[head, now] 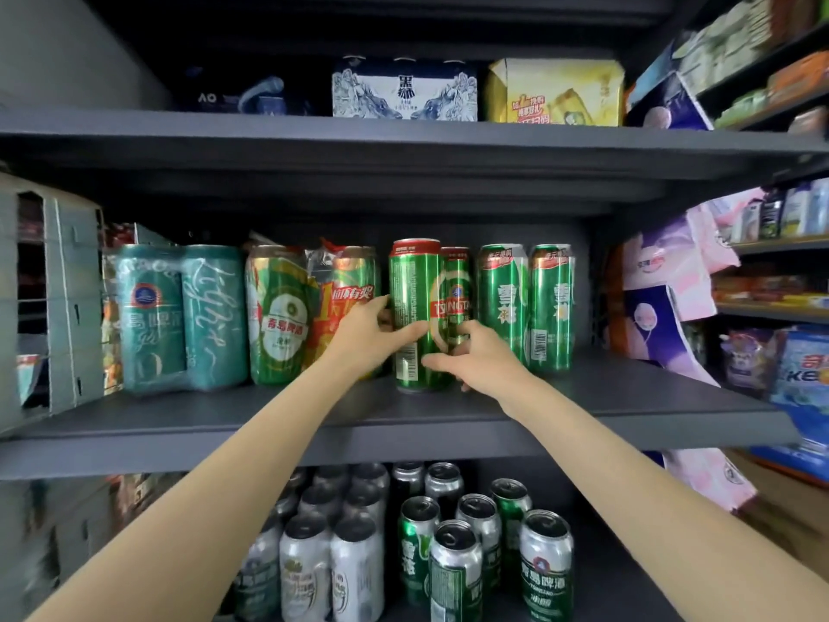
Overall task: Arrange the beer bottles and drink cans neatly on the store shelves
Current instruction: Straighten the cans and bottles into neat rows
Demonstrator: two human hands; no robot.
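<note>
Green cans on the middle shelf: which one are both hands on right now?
The tall red-rimmed Tsingtao can at the centre. The left hand and right hand curl round it; the two Snow cans to its right stand untouched.

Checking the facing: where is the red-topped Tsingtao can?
Head view, middle shelf, centre: the Tsingtao can stands between both hands, left hand, right hand.

We see both hands on the middle shelf [314,410]. Left hand [365,332] grips the front green Tsingtao can [415,307], thumb across its face, can upright. Right hand [477,356] touches the same can low on its right side; a second Tsingtao can [456,280] stands just behind. Two green Snow beer cans [525,303] stand to the right, a shrink-wrapped teal can pack [179,316] at left. Loose silver and green cans [403,545] fill the shelf below.
</note>
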